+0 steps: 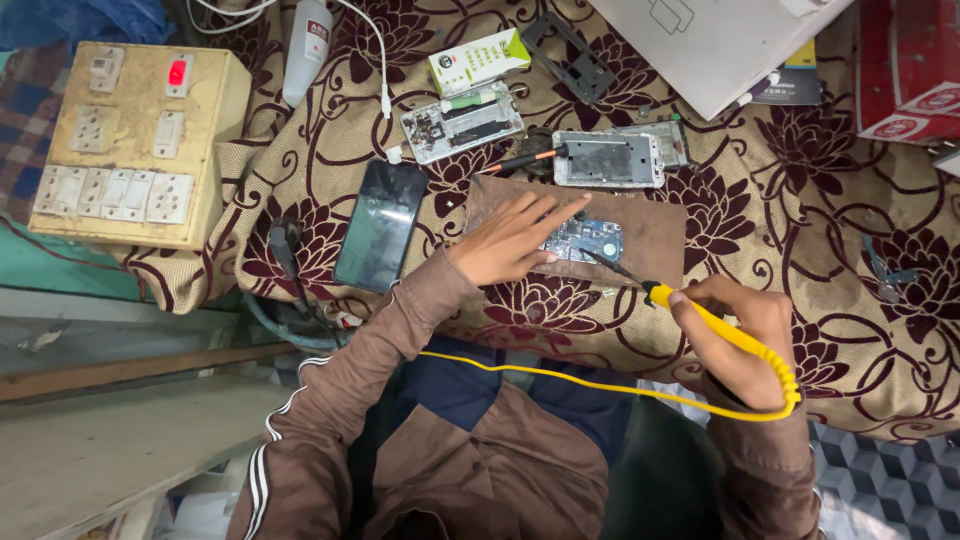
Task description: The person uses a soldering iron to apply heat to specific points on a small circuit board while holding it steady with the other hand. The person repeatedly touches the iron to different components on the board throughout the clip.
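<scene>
One small blue-grey circuit board (583,240) is lain on a brown rectangular work mat (650,235), pinned at its 9 o'clock edge by the flattened, spread fingers of the left hand (510,240). At its 4 o'clock, a yellow-handled soldering iron (720,335) is gripped by the closed right hand (735,345), its dark tip touching the board. At 12 o'clock an opened silver phone frame (607,160) is seen; at 9 o'clock, a black glass-fronted smartphone (380,225).

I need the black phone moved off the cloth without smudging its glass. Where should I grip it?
Grip the black phone by its two long edges, coming from above. It lies flat, screen up, with bare cloth along both sides, so fingers can pinch the edges.
</scene>
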`<state>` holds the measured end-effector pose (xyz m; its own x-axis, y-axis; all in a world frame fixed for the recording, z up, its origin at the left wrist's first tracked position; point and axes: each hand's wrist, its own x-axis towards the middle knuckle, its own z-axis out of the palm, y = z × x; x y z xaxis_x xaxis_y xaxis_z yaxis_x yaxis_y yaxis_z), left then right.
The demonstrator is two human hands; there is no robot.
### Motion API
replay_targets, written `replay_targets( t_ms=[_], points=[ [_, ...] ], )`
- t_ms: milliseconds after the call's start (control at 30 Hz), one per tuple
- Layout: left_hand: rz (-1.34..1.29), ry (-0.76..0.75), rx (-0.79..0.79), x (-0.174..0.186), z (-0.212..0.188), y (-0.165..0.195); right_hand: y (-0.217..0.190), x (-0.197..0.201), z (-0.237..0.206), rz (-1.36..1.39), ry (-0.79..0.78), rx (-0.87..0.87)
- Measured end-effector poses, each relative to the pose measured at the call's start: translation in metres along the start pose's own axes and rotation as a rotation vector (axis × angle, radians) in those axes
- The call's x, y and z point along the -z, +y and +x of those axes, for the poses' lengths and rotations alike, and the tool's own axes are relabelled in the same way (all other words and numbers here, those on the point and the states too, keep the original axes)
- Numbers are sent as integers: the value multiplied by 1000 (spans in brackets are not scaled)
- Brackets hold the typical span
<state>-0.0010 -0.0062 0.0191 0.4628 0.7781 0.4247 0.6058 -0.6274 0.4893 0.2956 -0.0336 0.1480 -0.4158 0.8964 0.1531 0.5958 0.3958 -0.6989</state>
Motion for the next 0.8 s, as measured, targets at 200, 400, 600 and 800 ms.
replay_targets(
  t_ms=[200, 400, 600, 800],
  points=[
    [19, -12, 20, -5, 0, -2, -31, 11, -2, -60, -31, 77],
    [21, 7, 6, -6, -1, -3, -43, 20, -7, -246, -47, 561],
    [5, 23, -13, -3, 0, -2, -35, 11, -6, -62, -73, 13],
    [-24, -27, 27, -1, 1, -1, -23, 4, -10, -151, -29, 74]
  ],
)
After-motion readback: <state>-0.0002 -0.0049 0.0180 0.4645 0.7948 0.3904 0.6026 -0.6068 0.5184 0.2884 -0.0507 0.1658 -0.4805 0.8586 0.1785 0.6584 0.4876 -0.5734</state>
